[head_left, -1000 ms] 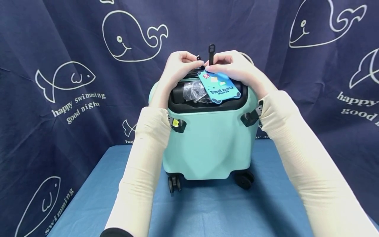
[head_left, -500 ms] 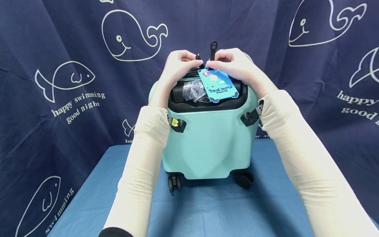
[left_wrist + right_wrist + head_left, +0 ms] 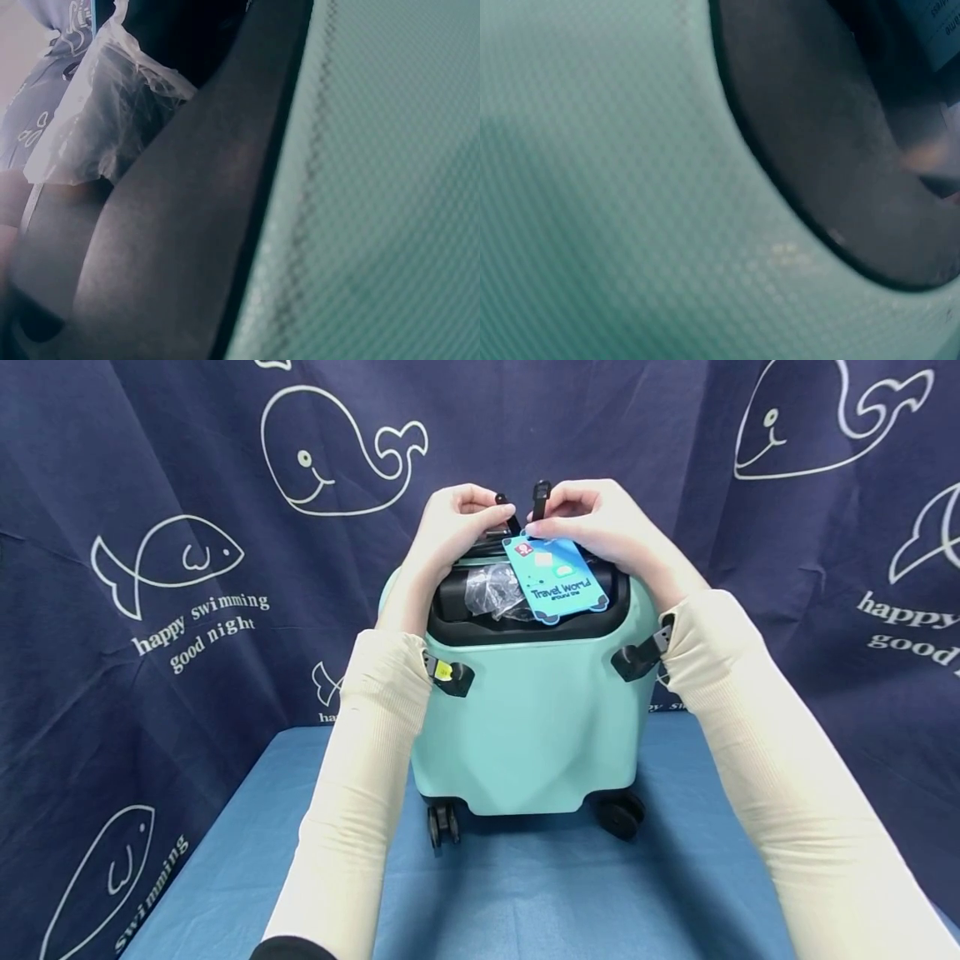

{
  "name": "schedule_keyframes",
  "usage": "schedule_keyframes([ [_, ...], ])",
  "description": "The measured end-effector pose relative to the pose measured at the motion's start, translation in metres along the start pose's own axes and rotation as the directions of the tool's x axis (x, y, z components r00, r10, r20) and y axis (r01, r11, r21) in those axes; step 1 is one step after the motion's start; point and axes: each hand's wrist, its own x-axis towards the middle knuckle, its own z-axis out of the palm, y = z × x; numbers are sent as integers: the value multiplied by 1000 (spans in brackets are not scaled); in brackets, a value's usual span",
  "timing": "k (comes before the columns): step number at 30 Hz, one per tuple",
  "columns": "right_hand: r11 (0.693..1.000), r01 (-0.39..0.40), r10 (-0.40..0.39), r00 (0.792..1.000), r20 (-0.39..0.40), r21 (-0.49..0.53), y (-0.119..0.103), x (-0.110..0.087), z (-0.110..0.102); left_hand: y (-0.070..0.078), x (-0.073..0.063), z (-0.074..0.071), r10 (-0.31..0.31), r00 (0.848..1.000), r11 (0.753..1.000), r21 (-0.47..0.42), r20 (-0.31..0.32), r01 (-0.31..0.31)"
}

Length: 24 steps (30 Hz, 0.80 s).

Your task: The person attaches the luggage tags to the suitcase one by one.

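Observation:
A mint-green suitcase (image 3: 525, 727) stands upright on its wheels in the head view. Over its black top recess hangs a blue luggage tag (image 3: 564, 578) printed "Travel World". At the suitcase's top, my left hand (image 3: 457, 522) pinches one end of the tag's black strap (image 3: 510, 514) between thumb and fingertips. My right hand (image 3: 592, 518) pinches the strap's other part, and its buckle end (image 3: 542, 492) sticks up above the fingers. Clear plastic wrap (image 3: 112, 112) lies beside the tag, around the black handle. In the right wrist view, only a corner of the tag (image 3: 937, 30) shows.
The suitcase stands on a blue-covered table (image 3: 510, 893). Behind it hangs a dark blue curtain (image 3: 487, 427) with white whale and fish drawings. Black caster wheels (image 3: 442, 822) support the case. A small wrist camera (image 3: 450, 677) sits at each wrist.
The strap's buckle end rose a little, then dropped lower, close to the right fingers. The tag shifted slightly. The left strap end now stands more upright; the suitcase stays in place.

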Motion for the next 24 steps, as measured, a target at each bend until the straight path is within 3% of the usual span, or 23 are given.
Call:
schedule_keyframes([
  [8,997,22,-22,1000,1,78,2,1,0,-1,1,1,34,999,996,-86,34,-31],
  [17,997,-37,36,999,13,65,-3,0,-1,0,1,1,53,997,988,-148,52,-45],
  [24,997,-39,39,999,-5,61,-2,-1,-2,3,-1,1,11,997,999,-40,81,-7],
])
